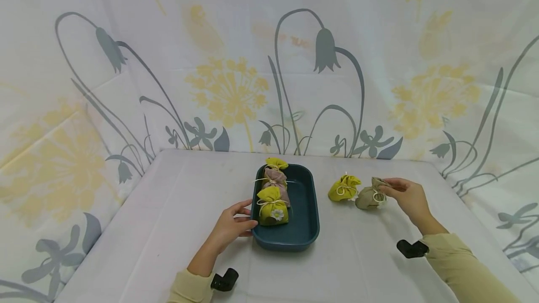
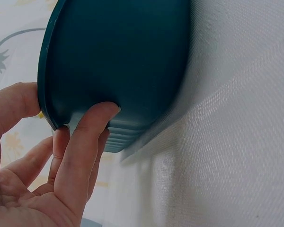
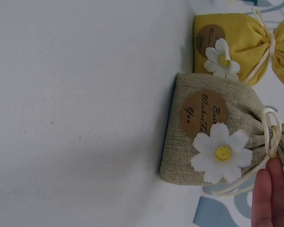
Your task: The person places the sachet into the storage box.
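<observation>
The left hand (image 1: 233,222) reaches in from the near left – thumb and fingers pinching the left rim of the teal tray (image 1: 304,209), where three pouches (image 1: 275,179) lie in a row; the right hand (image 1: 410,200) angles in opposite, fingertips pinching the grey-brown pouch (image 1: 366,198) at its neck – just beside the yellow pouch (image 1: 342,190).

Left hand (image 1: 236,221): bare, in a gripping pose, fingers spread apart; forearm angled up and rightward from a pale yellow sleeve. Right hand (image 1: 408,198): bare, pinching — fingertips pointing leftward, remaining fingers hard to read; forearm angled up and leftward, likewise sleeved.
</observation>
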`<action>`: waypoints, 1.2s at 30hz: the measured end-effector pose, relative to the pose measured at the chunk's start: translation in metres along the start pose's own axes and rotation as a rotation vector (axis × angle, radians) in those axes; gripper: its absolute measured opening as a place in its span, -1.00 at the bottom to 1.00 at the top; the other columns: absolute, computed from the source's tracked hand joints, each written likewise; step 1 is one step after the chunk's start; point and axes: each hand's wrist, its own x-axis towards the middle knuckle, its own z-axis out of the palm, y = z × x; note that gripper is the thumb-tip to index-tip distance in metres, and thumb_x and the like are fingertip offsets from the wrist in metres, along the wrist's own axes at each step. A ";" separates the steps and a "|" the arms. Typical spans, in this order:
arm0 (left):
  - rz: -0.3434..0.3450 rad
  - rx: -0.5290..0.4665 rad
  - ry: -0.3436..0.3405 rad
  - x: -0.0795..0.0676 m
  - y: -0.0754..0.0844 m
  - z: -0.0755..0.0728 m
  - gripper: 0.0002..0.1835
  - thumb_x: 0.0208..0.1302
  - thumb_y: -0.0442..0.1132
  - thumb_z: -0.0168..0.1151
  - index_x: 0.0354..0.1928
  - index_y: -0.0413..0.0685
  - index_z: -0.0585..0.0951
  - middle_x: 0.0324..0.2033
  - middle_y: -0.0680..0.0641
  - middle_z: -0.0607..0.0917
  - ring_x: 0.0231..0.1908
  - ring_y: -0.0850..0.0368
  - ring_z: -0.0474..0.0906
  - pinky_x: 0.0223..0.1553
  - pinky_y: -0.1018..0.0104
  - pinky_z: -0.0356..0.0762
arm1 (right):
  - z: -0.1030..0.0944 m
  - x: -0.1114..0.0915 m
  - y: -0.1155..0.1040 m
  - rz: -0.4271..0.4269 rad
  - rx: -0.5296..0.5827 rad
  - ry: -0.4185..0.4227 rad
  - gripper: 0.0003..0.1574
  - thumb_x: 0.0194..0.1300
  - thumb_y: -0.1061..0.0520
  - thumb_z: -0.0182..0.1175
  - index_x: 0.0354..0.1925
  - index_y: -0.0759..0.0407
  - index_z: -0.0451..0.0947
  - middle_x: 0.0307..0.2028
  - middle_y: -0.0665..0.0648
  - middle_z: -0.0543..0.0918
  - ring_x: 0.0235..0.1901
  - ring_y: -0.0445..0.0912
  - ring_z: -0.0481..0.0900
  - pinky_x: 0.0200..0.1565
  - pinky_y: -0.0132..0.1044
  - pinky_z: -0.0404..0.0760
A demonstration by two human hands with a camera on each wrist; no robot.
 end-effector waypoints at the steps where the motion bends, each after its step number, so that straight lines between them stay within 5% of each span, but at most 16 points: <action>1: 0.002 0.000 0.000 0.000 0.000 0.000 -0.32 0.11 -0.40 0.32 0.30 -0.22 0.31 -0.10 -0.23 0.40 -0.17 0.05 0.56 -0.30 0.14 0.66 | 0.000 -0.001 0.000 0.000 -0.004 0.004 -0.39 0.19 -0.07 0.28 -0.01 0.40 0.54 -0.32 -0.08 0.66 -0.37 -0.47 0.47 -0.35 -0.56 0.47; 16: -0.001 0.000 0.000 -0.001 0.002 0.000 -0.32 0.12 -0.41 0.31 0.30 -0.22 0.31 -0.09 -0.24 0.40 -0.16 0.03 0.56 -0.30 0.14 0.65 | 0.000 -0.021 -0.006 0.020 0.071 0.094 -0.41 0.20 -0.05 0.27 -0.05 0.46 0.53 -0.45 -0.23 0.65 -0.43 -0.42 0.58 -0.36 -0.63 0.48; 26: -0.003 0.000 -0.004 -0.001 0.001 0.000 -0.32 0.12 -0.40 0.32 0.30 -0.21 0.31 -0.10 -0.23 0.40 -0.17 0.05 0.56 -0.30 0.14 0.65 | 0.003 -0.033 -0.021 0.028 0.288 0.104 -0.62 0.18 0.09 0.30 -0.16 0.38 0.58 -0.45 -0.16 0.67 -0.49 -0.24 0.66 -0.33 -0.58 0.57; 36: -0.009 -0.005 0.010 -0.002 0.003 0.001 -0.33 0.12 -0.42 0.31 0.30 -0.21 0.32 -0.10 -0.23 0.40 -0.19 0.07 0.56 -0.30 0.15 0.66 | 0.025 0.001 0.072 -0.046 0.406 0.144 -0.58 0.13 0.04 0.34 -0.10 0.26 0.61 -0.31 0.10 0.70 -0.43 -0.05 0.68 -0.31 -0.34 0.65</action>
